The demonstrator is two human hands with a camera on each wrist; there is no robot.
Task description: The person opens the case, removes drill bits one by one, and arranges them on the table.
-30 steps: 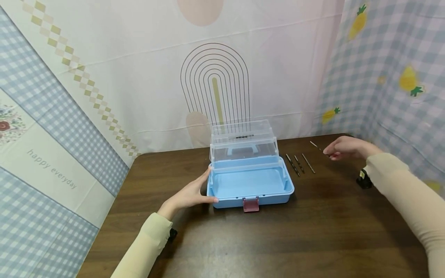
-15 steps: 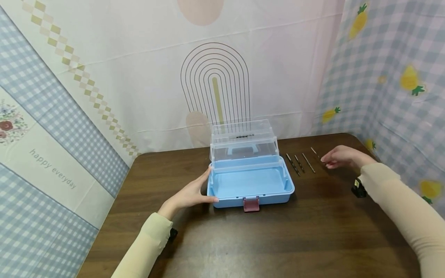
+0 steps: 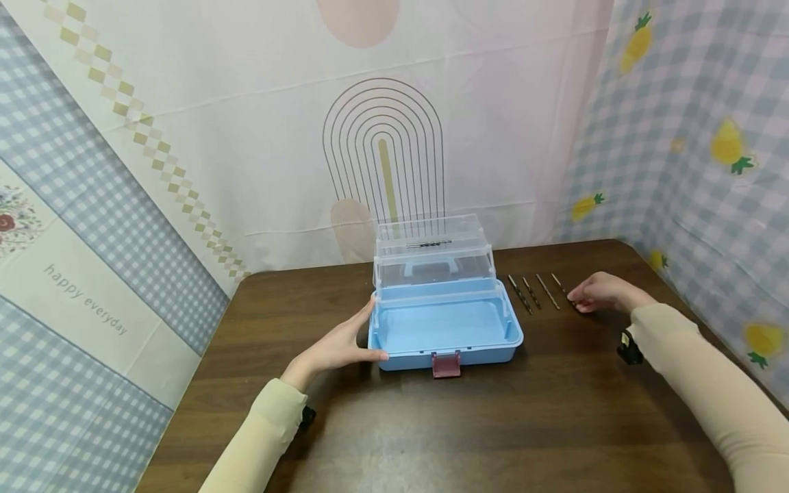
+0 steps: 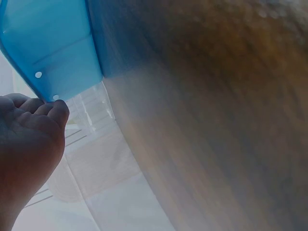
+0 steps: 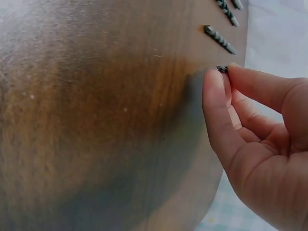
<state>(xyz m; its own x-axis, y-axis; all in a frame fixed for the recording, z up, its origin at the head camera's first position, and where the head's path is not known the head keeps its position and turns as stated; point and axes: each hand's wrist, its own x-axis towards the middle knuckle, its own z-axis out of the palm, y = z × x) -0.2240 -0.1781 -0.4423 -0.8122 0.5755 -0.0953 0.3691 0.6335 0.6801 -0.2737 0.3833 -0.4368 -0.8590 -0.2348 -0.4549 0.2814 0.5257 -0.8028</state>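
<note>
A drill bit [image 3: 557,281] is pinched between the thumb and fingertips of my right hand [image 3: 599,292] at the table's right; its far end sticks out beyond them. In the right wrist view only a short dark end of this drill bit [image 5: 222,69] shows. Three more drill bits [image 3: 547,292] lie side by side between that hand and the blue toolbox [image 3: 511,352]. The toolbox stands open, its clear trays raised at the back. My left hand [image 3: 335,348] spans the toolbox's left side, thumb at the front corner and fingers toward the back.
A dark drill bit [image 3: 429,244] lies in the upper clear tray [image 3: 462,233]. The purple latch [image 3: 446,364] hangs at the toolbox's front. A patterned cloth [image 3: 277,171] hangs behind the brown wooden table [image 3: 431,431].
My right hand has lowered toward me and slightly left with the drill bit, bringing it beside the row of the others. The left hand stays on the toolbox.
</note>
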